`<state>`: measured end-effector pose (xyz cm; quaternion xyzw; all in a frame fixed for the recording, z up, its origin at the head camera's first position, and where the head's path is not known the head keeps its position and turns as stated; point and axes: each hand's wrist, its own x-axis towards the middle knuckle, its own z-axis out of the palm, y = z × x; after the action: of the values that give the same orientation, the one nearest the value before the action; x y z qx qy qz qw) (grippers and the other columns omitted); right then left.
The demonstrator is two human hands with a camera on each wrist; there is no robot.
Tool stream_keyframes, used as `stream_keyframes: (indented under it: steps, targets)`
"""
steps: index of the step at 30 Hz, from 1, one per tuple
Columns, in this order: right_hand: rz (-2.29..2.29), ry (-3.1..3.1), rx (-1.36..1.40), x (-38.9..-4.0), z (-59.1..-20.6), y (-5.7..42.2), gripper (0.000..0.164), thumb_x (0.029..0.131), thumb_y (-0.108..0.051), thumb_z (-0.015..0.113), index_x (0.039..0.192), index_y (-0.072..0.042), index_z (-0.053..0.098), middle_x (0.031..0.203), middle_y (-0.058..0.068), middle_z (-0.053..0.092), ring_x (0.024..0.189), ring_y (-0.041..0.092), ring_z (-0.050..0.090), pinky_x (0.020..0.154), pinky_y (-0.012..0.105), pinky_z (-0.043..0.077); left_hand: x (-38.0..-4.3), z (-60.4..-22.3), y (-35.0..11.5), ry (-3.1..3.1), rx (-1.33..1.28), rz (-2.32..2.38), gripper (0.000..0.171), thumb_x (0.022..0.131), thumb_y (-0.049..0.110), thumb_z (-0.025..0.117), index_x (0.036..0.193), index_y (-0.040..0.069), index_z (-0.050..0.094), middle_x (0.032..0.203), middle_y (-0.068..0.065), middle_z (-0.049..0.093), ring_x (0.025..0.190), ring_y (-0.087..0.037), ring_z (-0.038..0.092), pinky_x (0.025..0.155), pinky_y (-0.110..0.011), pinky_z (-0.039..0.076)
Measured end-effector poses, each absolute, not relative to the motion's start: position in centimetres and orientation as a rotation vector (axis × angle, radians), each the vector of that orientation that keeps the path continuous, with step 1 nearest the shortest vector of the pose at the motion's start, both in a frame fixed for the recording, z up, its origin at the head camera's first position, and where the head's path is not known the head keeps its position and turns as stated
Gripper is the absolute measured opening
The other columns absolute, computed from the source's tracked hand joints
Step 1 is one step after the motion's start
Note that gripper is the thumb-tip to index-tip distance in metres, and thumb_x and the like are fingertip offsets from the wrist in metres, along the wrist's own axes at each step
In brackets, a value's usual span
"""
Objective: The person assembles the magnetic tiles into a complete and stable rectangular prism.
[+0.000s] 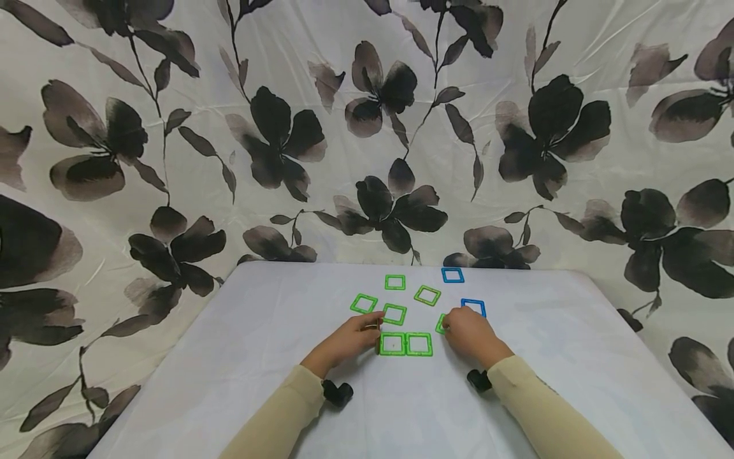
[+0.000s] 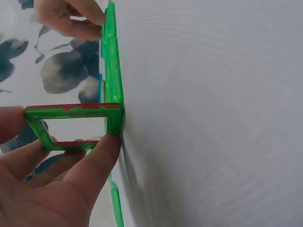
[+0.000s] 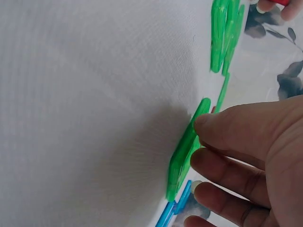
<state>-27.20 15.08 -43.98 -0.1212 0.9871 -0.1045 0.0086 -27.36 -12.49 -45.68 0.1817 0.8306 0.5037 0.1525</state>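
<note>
Two green square magnetic tiles (image 1: 406, 344) lie flat, edge to edge, on the white table. At their left end my left hand (image 1: 348, 339) holds a green-and-red square magnetic tile (image 2: 73, 111) upright, thumb at its outer edge and fingers along its lower side. Its lower corner is right at the flat pair's edge in the left wrist view. To the right of the pair, my right hand (image 1: 473, 333) pinches a green square magnetic tile (image 3: 182, 158) between thumb and fingers. That tile is tilted close over the table; in the head view the hand covers part of it.
Behind the pair lie several loose green tiles, among them one close behind (image 1: 394, 306), one to its left (image 1: 364, 295) and one farther back (image 1: 395, 276). Blue tiles (image 1: 453, 282) lie at the back right. A floral cloth (image 1: 378, 217) hangs behind the table (image 1: 258, 306).
</note>
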Motion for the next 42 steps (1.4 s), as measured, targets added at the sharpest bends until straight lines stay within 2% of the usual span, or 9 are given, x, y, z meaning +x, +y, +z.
stream_keyframes:
  steps: [7,14,21,28,35,42]
  targets:
    - [-0.318,3.064,-0.348,-27.3,-44.1,15.0,0.016,0.089,-0.010,0.063,0.098,-0.006,0.076,0.096,0.004,0.072,0.091,0.019,0.064,0.087,0.043,0.053,-27.3,-45.9,-12.6,2.390,0.538,1.441,0.056,0.096,0.016,0.052,0.150,0.012,0.038,0.145,-0.007,0.047,0.138,-0.028,0.042,0.109,-0.046,0.038]
    - [-0.302,3.088,-0.373,-27.6,-44.7,15.2,0.012,0.088,-0.012,0.066,0.093,-0.009,0.077,0.092,0.001,0.073,0.083,0.016,0.063,0.082,0.042,0.054,-26.9,-45.5,-12.5,2.389,0.546,1.461,0.053,0.098,0.017,0.051,0.149,0.011,0.038,0.147,-0.011,0.045,0.139,-0.034,0.039,0.110,-0.052,0.036]
    - [-0.308,3.094,-0.380,-27.6,-44.9,15.3,0.011,0.088,-0.012,0.066,0.092,-0.008,0.076,0.089,0.002,0.072,0.077,0.014,0.061,0.078,0.041,0.055,-26.8,-45.4,-12.3,2.409,0.533,1.449,0.054,0.096,0.015,0.051,0.149,0.013,0.038,0.148,-0.009,0.045,0.139,-0.032,0.040,0.112,-0.050,0.034]
    - [-0.306,3.108,-0.378,-27.4,-44.6,15.3,0.013,0.089,-0.014,0.066,0.098,-0.009,0.074,0.095,0.003,0.072,0.084,0.018,0.065,0.081,0.043,0.055,-26.9,-45.4,-12.3,2.417,0.530,1.432,0.054,0.097,0.017,0.051,0.149,0.011,0.038,0.149,-0.009,0.044,0.140,-0.033,0.039,0.113,-0.052,0.033]
    - [-0.289,3.127,-0.420,-27.0,-43.9,15.3,0.014,0.090,-0.013,0.064,0.100,-0.008,0.073,0.096,0.004,0.073,0.084,0.020,0.065,0.082,0.043,0.054,-26.9,-45.3,-12.3,2.402,0.515,1.428,0.055,0.097,0.017,0.050,0.150,0.012,0.037,0.150,-0.008,0.043,0.141,-0.031,0.038,0.113,-0.050,0.032]
    - [-0.348,3.141,-0.464,-26.8,-43.6,15.3,0.019,0.090,-0.011,0.064,0.107,-0.009,0.073,0.106,0.005,0.073,0.101,0.025,0.066,0.090,0.044,0.052,-27.0,-45.3,-12.3,2.393,0.518,1.428,0.055,0.097,0.018,0.050,0.150,0.011,0.036,0.152,-0.008,0.041,0.141,-0.031,0.038,0.113,-0.050,0.033]
